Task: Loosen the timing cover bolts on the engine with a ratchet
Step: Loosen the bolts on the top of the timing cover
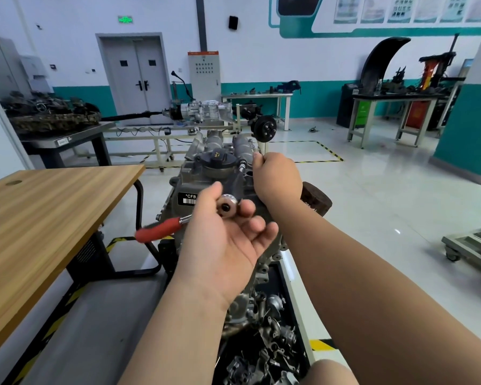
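Two bare forearms reach forward over a black tray with a white rim. The tray is heaped with loose grey metal parts, small castings and fittings jumbled together.

The left hand is turned palm up in front of the engine. Its thumb and forefinger pinch the round chrome head of a ratchet with a red grip. The other fingers curl loosely beneath, and the red handle sticks out low to the left, tilted slightly downward.

The right hand is stretched further out, knuckles up, wrist bent. Its fingers are curled tight at the top right edge of the grey metal engine. I cannot tell from here whether it grips anything.

The engine stands upright at the far end of the tray, just right of a light wooden table with black legs. It has a black oil filler cap marked with a yellow symbol on top and a black label reading "*CFB" on its near face. The ratchet head is held just in front of that face, beside the label. A rust-brown round part shows behind the right wrist.
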The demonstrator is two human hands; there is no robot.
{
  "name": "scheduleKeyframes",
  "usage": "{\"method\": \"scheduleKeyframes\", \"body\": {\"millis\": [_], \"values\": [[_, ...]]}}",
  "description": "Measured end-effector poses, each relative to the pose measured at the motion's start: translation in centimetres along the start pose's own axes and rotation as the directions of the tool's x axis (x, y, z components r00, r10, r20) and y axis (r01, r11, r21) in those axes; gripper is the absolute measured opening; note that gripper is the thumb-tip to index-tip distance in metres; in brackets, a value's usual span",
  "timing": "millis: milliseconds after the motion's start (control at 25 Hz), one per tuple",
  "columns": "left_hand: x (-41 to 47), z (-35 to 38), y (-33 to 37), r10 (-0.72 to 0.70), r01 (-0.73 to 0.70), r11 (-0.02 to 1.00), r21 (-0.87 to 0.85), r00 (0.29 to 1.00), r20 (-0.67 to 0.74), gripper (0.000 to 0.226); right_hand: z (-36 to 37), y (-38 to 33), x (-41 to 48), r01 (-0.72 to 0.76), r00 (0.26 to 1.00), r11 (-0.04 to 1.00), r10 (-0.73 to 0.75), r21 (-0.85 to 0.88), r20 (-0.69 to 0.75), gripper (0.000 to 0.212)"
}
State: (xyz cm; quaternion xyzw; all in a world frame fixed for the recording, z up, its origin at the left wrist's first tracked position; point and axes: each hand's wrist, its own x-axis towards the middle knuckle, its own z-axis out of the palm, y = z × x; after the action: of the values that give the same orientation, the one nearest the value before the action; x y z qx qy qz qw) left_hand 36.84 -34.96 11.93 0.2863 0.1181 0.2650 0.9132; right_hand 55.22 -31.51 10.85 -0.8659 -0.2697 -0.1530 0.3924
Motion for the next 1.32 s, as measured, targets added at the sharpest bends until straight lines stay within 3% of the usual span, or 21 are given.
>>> {"method": "scheduleKeyframes", "body": {"millis": [80, 160, 200, 240, 320, 360, 400, 480, 520, 600, 680, 720, 760, 800, 880, 1000, 1120, 1200, 1280, 1320], "values": [[0.2, -0.1, -0.7, 0.051, -0.023, 0.951, 0.307, 0.995, -0.085, 0.035, 0.0, 0.0, 0.0, 0.002, 1.0, 1.0, -0.002, 0.007, 0.004, 0.042], [0.3, -0.2, -0.6, 0.217, -0.105, 0.817, 0.567, 0.967, -0.134, 0.033, 0.0, 0.0, 0.0, 0.004, 1.0, 1.0, -0.004, 0.012, 0.005, 0.042], [0.3, -0.4, -0.4, 0.317, -0.159, 0.694, 0.702, 0.943, -0.1, 0.035, 0.0, 0.0, 0.0, 0.004, 1.0, 1.0, -0.004, 0.014, 0.007, 0.042], [0.3, -0.7, -0.3, 0.398, -0.194, 0.502, 0.843, 0.917, -0.026, 0.043, 0.1, 0.0, 0.0, 0.003, 1.0, 1.0, -0.003, 0.014, 0.011, 0.043], [0.5, -1.2, -0.8, 0.517, -0.205, 0.017, 0.979, 0.84, 0.167, 0.057, 0.1, 0.0, 0.0, -0.003, 1.0, 1.0, 0.003, 0.015, 0.016, 0.043], [0.7, -1.4, -1.2, 0.569, -0.217, -0.136, 0.967, 0.782, 0.255, 0.057, 0.1, 0.0, 0.0, -0.01, 1.0, 1.0, 0.009, 0.018, 0.019, 0.043], [0.8, -1.3, -1.5, 0.608, -0.245, -0.188, 0.951, 0.731, 0.309, 0.053, 0.1, 0.0, 0.1, -0.017, 1.0, 1.0, 0.016, 0.023, 0.02, 0.043], [1.3, -1.2, -1.9, 0.634, -0.33, -0.138, 0.934, 0.695, 0.339, 0.047, 0.1, 0.1, 0.1, -0.024, 1.0, 0.999, 0.023, 0.024, 0.017, 0.043], [1.5, -1.0, -2.0, 0.63, -0.377, -0.052, 0.925, 0.706, 0.324, 0.045, 0.1, 0.1, 0.2, -0.022, 1.0, 1.0, 0.021, 0.021, 0.013, 0.043], [1.3, -0.5, -2.0, 0.616, -0.429, 0.267, 0.863, 0.765, 0.189, 0.041, 0.2, 0.1, 0.2, -0.008, 1.0, 1.0, 0.007, 0.016, 0.006, 0.043], [1.4, 0.1, -2.4, 0.545, -0.395, 0.721, 0.57, 0.831, -0.112, 0.031, 0.1, 0.2, 0.2, -0.002, 1.0, 1.0, 0.002, 0.023, 0.006, 0.043], [1.6, 0.4, -2.5, 0.416, -0.335, 0.891, 0.307, 0.873, -0.253, 0.021, 0.1, 0.2, 0.2, -0.002, 1.0, 1.0, 0.002, 0.028, 0.005, 0.043], [1.7, 0.6, -2.5, 0.261, -0.264, 0.964, 0.036, 0.911, -0.318, 0.019, 0.1, 0.2, 0.2, 0.0, 1.0, 0.999, 0.0, 0.035, 0.003, 0.042], [1.7, 0.5, -2.4, 0.145, -0.194, 0.971, -0.14, 0.942, -0.303, 0.028, 0.1, 0.2, 0.1, 0.005, 1.0, 0.999, -0.005, 0.042, 0.001, 0.042], [1.5, 0.2, -2.0, 0.006, -0.035, 0.988, -0.148, 0.981, -0.193, 0.047, 0.1, 0.3, 0.1, 0.018, 1.0, 0.999, -0.018, 0.051, 0.0, 0.041], [0.7, 0.4, -2.3, -0.13, 0.134, 0.983, 0.129, 0.991, -0.037, 0.044, 0.0, 0.3, 0.3, 0.015, 1.0, 0.998, -0.017, 0.056, 0.025, 0.04], [0.6, 0.3, -2.0, 0.009, 0.015, 0.916, 0.402, 0.998, -0.057, 0.019, -0.1, 0.2, 0.3, 0.01, 0.999, 0.998, -0.012, 0.058, 0.034, 0.039], [0.7, -0.1, -1.2, 0.183, -0.103, 0.711, 0.695, 0.982, -0.041, 0.004, 0.0, 0.2, 0.2, 0.0, 1.0, 0.999, -0.002, 0.049, 0.024, 0.04], [0.6, -0.7, -0.6, 0.271, -0.12, 0.289, 0.95, 0.962, 0.039, 0.028, 0.0, 0.2, 0.2, -0.002, 1.0, 0.999, 0.001, 0.043, 0.023, 0.041], [0.6, -0.8, -0.4, 0.298, -0.107, 0.083, 0.991, 0.951, 0.078, 0.034, 0.0, 0.2, 0.1, 0.001, 1.0, 0.999, -0.002, 0.045, 0.019, 0.041]]}}
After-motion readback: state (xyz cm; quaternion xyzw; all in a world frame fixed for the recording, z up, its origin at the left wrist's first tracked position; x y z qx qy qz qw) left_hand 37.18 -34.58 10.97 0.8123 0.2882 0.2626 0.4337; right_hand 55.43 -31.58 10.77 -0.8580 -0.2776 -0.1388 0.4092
